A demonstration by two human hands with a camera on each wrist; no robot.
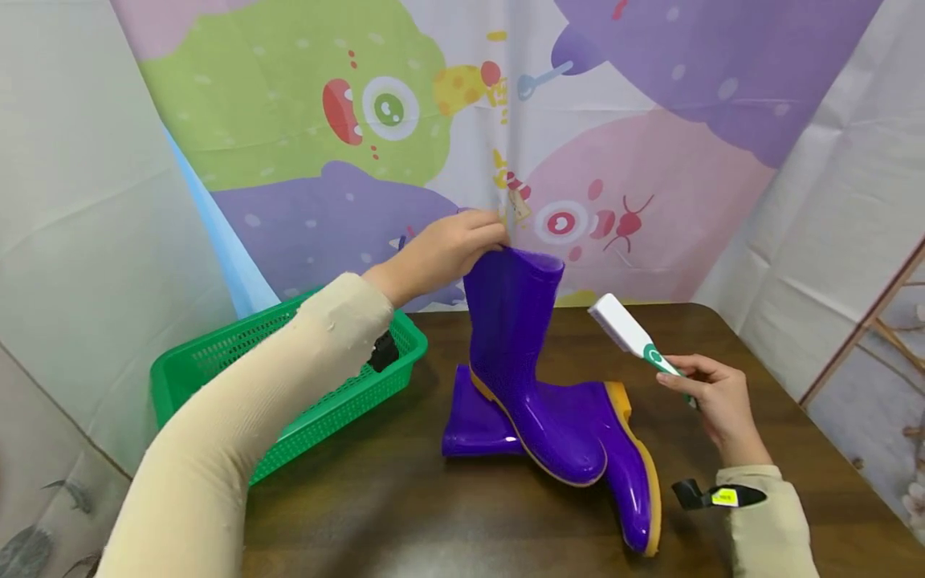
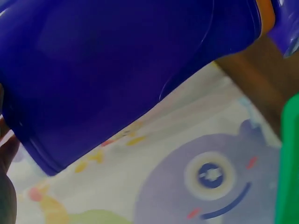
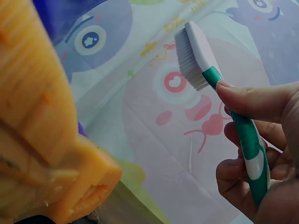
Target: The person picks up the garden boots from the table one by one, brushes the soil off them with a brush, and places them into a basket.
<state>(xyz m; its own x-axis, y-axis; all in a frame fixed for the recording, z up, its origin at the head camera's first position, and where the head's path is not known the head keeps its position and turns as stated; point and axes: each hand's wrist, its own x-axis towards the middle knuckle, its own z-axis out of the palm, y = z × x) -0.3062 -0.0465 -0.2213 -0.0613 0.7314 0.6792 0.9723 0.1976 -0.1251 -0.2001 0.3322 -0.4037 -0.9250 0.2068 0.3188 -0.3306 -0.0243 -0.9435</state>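
In the head view we see the second boot lying behind the upright boot, which covers its middle. A dark thing in the green basket sits half behind the left sleeve, and we cannot tell what it is. The left wrist view cuts off the upright boot on three sides and shows only an edge of the left hand. The right wrist view shows a blurred orange sole, cut off at the left.

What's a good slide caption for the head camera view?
Left hand steadies upright purple boot; right hand holds brush.
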